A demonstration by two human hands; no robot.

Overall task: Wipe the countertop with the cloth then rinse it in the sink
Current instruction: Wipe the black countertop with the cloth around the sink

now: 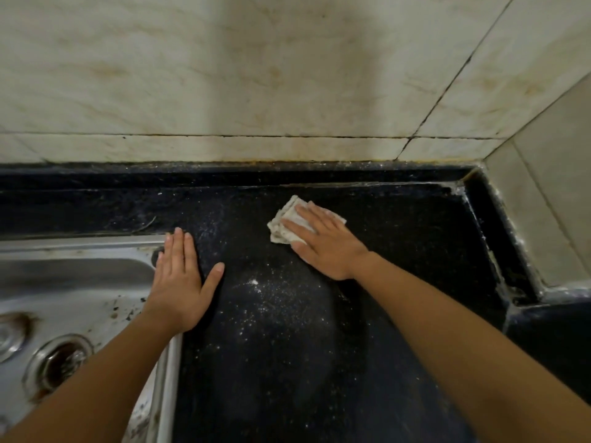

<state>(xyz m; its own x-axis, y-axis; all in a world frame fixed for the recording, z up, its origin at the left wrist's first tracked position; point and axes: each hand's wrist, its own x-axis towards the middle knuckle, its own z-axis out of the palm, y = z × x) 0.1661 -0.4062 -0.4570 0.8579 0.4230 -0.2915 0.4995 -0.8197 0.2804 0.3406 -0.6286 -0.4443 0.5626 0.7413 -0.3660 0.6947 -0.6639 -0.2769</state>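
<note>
Near the back of the surface: the cloth, pale and folded into a thick wad, lies flat on the black stone, well apart from the sink and just short of the raised back ledge.
Right grip: your palm rests flat on the cloth with the fingers straight and slightly spread, pointing up and to the left. Nothing is curled or pinched, so it presses the cloth down rather than clasping it. The cloth's folded edges show beyond your fingertips and on the thumb side.
Left grip: spread wide and holding nothing, with the fingers straight and close together and the thumb splayed out to the right. It lies flat where the sink's right rim meets the surface.
Sink: stainless steel, set into the surface at the left, its basin marked with dark stains.
Drain: a round, rust-stained opening low in the basin, beside your left forearm.
White specks: fine grains scattered over the surface between your two forearms, with one brighter fleck just right of your left thumb.
Back ledge: a dark raised strip along the wall, pale residue in its seams.
Wall: cream marbled tiles with dark grout lines, meeting a second tiled face at the right-hand corner.
</note>
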